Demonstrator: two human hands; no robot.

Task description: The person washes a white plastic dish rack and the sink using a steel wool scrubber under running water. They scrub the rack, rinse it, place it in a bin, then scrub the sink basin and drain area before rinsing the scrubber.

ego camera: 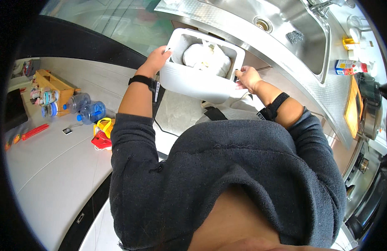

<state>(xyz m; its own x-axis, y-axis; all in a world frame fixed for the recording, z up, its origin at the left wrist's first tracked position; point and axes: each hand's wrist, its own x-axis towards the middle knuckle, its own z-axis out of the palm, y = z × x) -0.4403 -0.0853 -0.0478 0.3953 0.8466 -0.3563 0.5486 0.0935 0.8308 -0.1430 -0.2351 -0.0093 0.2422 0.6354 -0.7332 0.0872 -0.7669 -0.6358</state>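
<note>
A white plastic bin is held in front of me, below the sink counter's edge. Inside it lies a knotted white plastic bag with bulging contents. My left hand grips the bin's left end, thumb over the rim. At the right end, my right hand holds the rim near the corner, its fingers partly hidden by the wall. Both wrists carry black straps.
A steel sink with a scouring pad is set in the metal counter. Bottles and a wooden cutting board stand along it. Large water bottles and a wooden rack are at left.
</note>
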